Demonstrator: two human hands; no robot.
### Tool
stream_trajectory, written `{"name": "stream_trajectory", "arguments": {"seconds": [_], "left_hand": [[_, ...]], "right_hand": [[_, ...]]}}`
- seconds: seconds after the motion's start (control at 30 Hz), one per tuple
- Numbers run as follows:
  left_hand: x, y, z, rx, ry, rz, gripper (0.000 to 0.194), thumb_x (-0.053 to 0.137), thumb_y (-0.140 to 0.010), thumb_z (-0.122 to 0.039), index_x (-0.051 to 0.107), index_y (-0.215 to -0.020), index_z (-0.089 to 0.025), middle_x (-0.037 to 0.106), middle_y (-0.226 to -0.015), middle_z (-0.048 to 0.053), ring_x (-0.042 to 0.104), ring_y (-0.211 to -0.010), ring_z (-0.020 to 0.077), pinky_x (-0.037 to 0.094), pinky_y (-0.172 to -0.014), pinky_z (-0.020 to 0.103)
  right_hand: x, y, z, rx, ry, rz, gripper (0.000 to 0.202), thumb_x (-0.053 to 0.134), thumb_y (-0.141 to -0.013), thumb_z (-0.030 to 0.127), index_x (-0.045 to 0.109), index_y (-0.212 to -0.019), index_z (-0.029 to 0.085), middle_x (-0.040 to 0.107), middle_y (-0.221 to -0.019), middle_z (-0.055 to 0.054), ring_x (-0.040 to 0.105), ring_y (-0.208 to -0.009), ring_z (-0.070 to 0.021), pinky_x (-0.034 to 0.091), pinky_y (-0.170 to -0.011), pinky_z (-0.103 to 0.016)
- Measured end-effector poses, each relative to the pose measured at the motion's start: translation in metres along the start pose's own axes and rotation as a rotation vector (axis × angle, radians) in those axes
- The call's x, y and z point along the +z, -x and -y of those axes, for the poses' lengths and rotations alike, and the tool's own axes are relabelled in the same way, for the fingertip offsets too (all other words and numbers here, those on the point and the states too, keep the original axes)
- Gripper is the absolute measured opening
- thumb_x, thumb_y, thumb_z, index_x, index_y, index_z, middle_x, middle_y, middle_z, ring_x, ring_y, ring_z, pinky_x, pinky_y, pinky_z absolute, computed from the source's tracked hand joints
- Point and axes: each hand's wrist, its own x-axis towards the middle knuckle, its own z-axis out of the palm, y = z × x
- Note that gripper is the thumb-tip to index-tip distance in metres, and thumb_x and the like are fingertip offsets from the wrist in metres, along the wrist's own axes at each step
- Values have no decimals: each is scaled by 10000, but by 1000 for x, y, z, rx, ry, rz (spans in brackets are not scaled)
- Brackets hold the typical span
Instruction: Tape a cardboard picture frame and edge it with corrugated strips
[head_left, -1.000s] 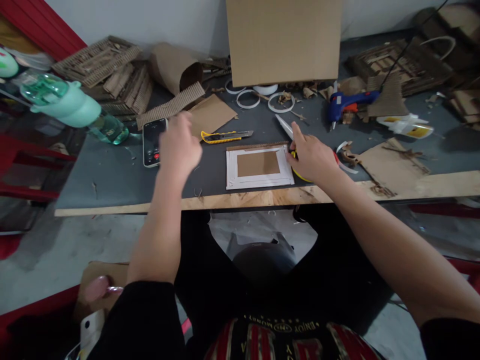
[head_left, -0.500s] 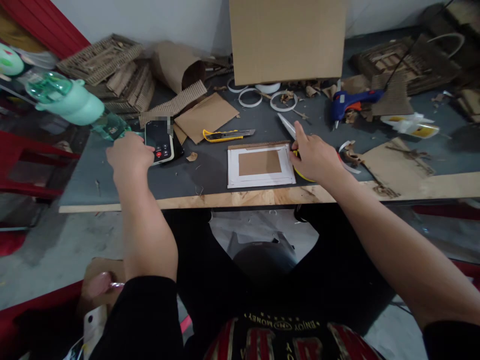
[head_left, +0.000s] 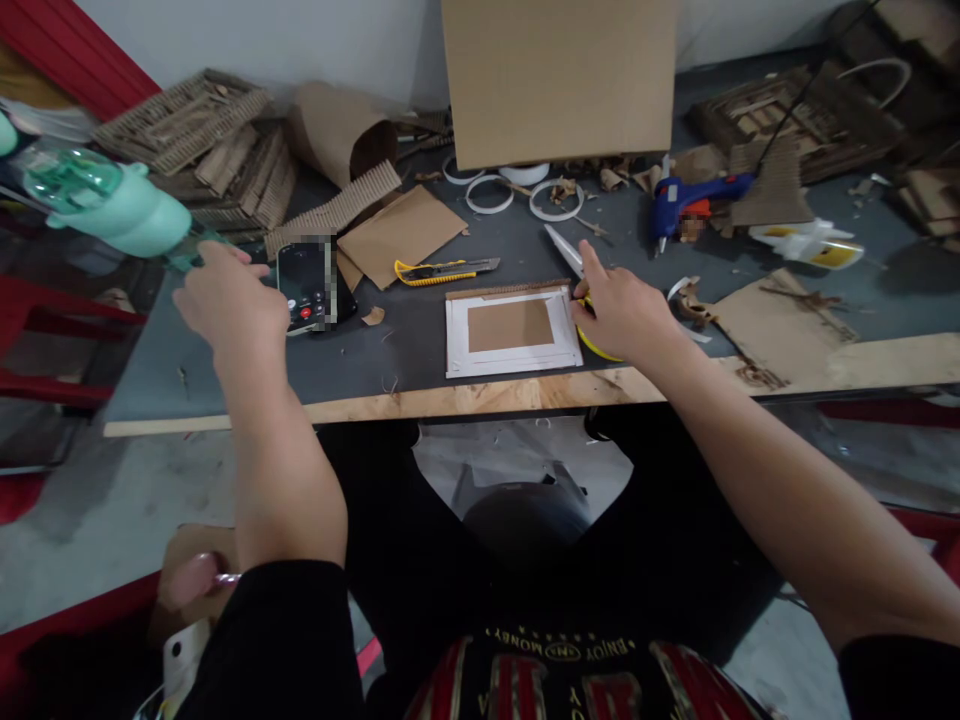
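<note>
My left hand (head_left: 238,300) is over the table's left part, between a green bottle (head_left: 124,210) and a phone (head_left: 304,285). Its fingers are loosely bent and apart near the bottle's lower end; whether they touch it I cannot tell. My right hand (head_left: 619,310) is on a pair of scissors (head_left: 564,250), index finger stretched along them and the others curled over the yellow handle. The grey blades point away to the left. Just left of that hand lies a white-bordered rectangular frame (head_left: 461,345) with brown cardboard in its middle. A yellow utility knife (head_left: 446,271) lies behind it.
A large cardboard sheet (head_left: 559,80) stands at the back. White tape rings (head_left: 489,195), a blue glue gun (head_left: 694,205), a glue bottle (head_left: 814,245) and cardboard scraps (head_left: 780,315) lie to the right. Stacked corrugated pieces (head_left: 202,140) are at the back left. The wooden table edge (head_left: 480,395) runs before me.
My left hand has moved left, away from the phone, and its fingers have spread. The bottle appears further left. My right hand stays on the scissors. The whole view has shifted slightly.
</note>
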Motion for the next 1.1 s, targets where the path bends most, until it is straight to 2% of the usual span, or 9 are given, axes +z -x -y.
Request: {"name": "stream_trajectory", "arguments": {"seconds": [0.03, 0.07, 0.13, 0.2, 0.3, 0.43, 0.7, 0.8, 1.1], "left_hand": [[0, 5, -13, -80, 1, -3, 519, 509, -907, -26, 571, -1420, -71, 792, -1363, 197, 662, -1395, 431, 486, -1177, 692], [1, 12, -28, -33, 65, 32, 528, 517, -917, -24, 588, -1434, -104, 816, -1344, 137, 691, -1370, 377, 529, -1168, 598], [10, 28, -61, 228, 240, 192, 447, 521, -980, -81, 624, -1406, -167, 829, -1337, 66, 771, -1185, 255, 569, -1114, 436], [28, 41, -88, 407, 317, 297, 370, 595, -982, -136, 662, -1338, -212, 840, -1285, 51, 775, -1131, 223, 573, -1096, 384], [56, 51, -106, 623, 291, 335, 430, 782, -943, -277, 690, -1358, -211, 771, -1417, 120, 689, -1359, 305, 528, -1198, 450], [70, 45, -98, 714, 268, 370, 379, 816, -952, -289, 765, -1312, -181, 760, -1415, 148, 710, -1323, 325, 544, -1179, 482], [73, 32, -89, 789, 320, 420, 344, 839, -947, -242, 809, -1286, -194, 813, -1307, 112, 780, -1058, 255, 600, -1043, 435], [75, 33, -90, 799, 320, 417, 341, 828, -957, -220, 803, -1294, -172, 815, -1304, 122, 783, -1089, 256, 596, -1050, 424], [75, 41, -95, 762, 269, 396, 386, 753, -1013, -281, 730, -1382, -171, 766, -1428, 140, 746, -1238, 283, 566, -1139, 465]], "right_hand": [[-1, 0, 1, -4, -2, 2, 821, 485, -985, 298, 331, -1769, 108, 785, -1243, -215, 694, -1127, -375, 599, -851, -492], [-3, 1, 3, -6, 2, 7, 802, 478, -994, 292, 347, -1764, 110, 778, -1266, -218, 694, -1149, -379, 598, -872, -500], [-6, 1, 7, -5, 19, 25, 755, 459, -1014, 277, 388, -1744, 101, 763, -1312, -231, 689, -1193, -397, 596, -905, -522], [-8, 2, 11, -6, 33, 39, 712, 441, -1032, 263, 426, -1722, 91, 759, -1329, -237, 680, -1231, -412, 597, -918, -538], [-8, 1, 16, -60, 46, 33, 627, 431, -1047, 239, 551, -1644, 89, 753, -1363, -230, 662, -1284, -404, 588, -998, -546], [-4, 0, 16, -129, 79, 22, 524, 442, -1062, 240, 711, -1487, 92, 748, -1372, -225, 659, -1287, -388, 564, -1088, -541], [-2, 0, 14, -112, 80, 19, 581, 444, -1072, 266, 612, -1604, 104, 734, -1402, -228, 631, -1312, -409, 587, -1012, -537], [-3, 1, 15, -104, 84, 15, 635, 436, -1077, 285, 514, -1688, 133, 731, -1396, -232, 628, -1300, -421, 601, -940, -527], [1, -3, 5, -158, 54, -1, 560, 406, -1068, 204, 688, -1549, 162, 754, -1327, -200, 662, -1252, -378, 590, -991, -537]]}}
